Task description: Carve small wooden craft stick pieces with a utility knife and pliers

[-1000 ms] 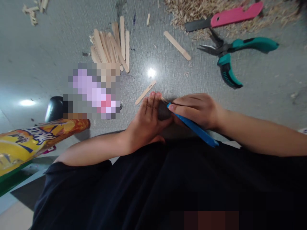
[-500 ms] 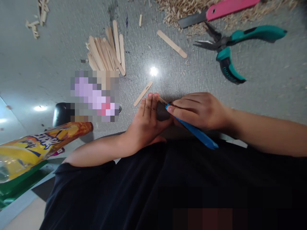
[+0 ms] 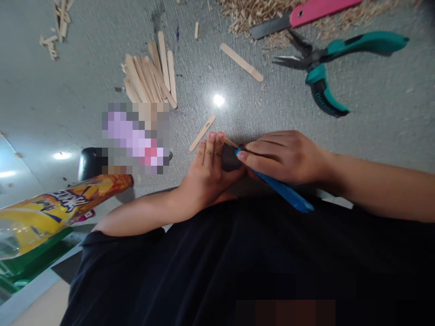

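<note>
My left hand (image 3: 207, 170) lies with its fingers together over a wooden craft stick (image 3: 228, 141), holding it down; only a short piece shows past the fingertips. My right hand (image 3: 285, 156) is closed round a blue-handled craft knife (image 3: 283, 190), its tip meeting that stick between both hands. The blade is mostly hidden. Under the stick is a dark surface (image 3: 232, 158). Just beyond my left fingertips rests another craft stick (image 3: 203, 133) with a small slot cut in it.
Loose craft sticks (image 3: 149, 79) are piled at the back left, near a blurred purple object (image 3: 131, 136). Pliers (image 3: 316, 61) stand open at the right, near a pink-handled saw (image 3: 306, 18) and wood shavings (image 3: 251, 18). A yellow-labelled bottle (image 3: 64, 206) lies at the left.
The knife's blue handle has shifted very slightly right. Both hands keep their hold, and the view has tilted a little.
</note>
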{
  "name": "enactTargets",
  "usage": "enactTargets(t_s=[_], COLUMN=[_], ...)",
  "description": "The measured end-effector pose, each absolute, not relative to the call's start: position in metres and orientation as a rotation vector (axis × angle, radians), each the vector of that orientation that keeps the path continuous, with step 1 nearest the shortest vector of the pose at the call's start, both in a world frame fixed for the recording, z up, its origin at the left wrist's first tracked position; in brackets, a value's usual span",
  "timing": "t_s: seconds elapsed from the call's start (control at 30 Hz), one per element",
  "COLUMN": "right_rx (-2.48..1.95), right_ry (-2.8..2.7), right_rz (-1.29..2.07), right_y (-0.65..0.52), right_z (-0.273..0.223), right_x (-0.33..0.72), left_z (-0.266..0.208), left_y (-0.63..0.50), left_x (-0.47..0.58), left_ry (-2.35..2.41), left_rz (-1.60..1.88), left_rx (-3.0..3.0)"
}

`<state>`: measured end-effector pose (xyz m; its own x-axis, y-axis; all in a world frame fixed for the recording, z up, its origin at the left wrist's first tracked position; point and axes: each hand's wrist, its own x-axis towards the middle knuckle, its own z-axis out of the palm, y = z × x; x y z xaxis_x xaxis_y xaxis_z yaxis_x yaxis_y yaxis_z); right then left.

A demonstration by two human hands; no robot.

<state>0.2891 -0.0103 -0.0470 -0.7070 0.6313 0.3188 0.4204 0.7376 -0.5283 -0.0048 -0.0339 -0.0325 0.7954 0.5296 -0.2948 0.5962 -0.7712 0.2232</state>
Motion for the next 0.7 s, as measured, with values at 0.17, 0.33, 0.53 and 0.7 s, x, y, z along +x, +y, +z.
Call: enactTargets(t_s=[0.17,0.33,0.53,0.7], right_rx=[-0.762,-0.758,-0.715,-0.83], right_ry=[-2.49,-2.527,-2.488,-2.351], right_rz=[0.601,0.553,0.474,0.508], right_y=[-0.01,-0.01,-0.007,-0.014], right_z=[-0.046,-0.044,-0.046,-0.049], right_x=[0.292,0.292,0.29,0.298], left_z=[-0.04,-0.042,-0.031,-0.03], left_y=[-0.04,-0.042,-0.029,-0.024], left_x=[-0.004,-0.005,-0.006,-0.003], left_ry=[0.934,0.949,0.837,0.818], left_rz=[-0.236,-0.233,-0.323,-0.363], left_rx=[2.753,2.738,2.661,2.651])
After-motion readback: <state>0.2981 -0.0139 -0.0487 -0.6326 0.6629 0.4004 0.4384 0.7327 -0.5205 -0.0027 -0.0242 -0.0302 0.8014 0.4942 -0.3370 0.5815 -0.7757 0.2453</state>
